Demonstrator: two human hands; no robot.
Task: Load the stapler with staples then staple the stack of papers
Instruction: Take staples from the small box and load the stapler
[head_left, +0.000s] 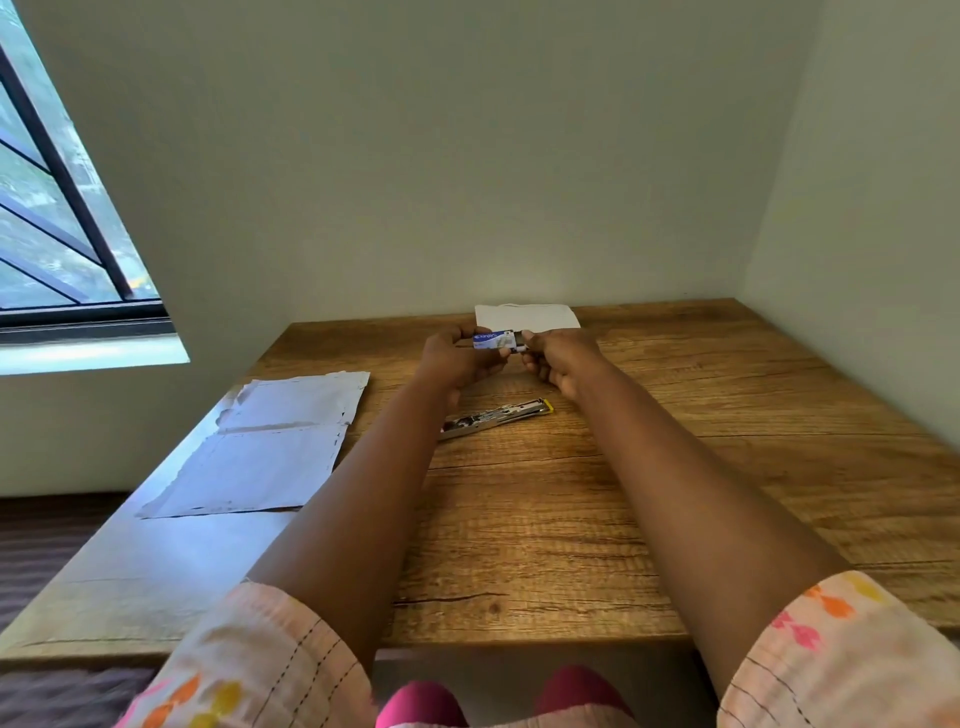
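Note:
A small blue and white staple box (493, 340) is held above the wooden table (675, 467) between both hands. My left hand (457, 353) grips its left end. My right hand (556, 358) pinches its right end, where a dark inner part shows. The stapler (496, 417), metal with a yellow tip, lies on the table just in front of my hands, and its left end is hidden by my left forearm. A white stack of papers (527, 316) lies at the table's far edge by the wall, behind my hands.
Torn grey-white sheets of paper (270, 441) lie spread on the table's left side. Walls close off the far and right sides. A window (52, 218) is at the left. The table's near edge runs just above my knees.

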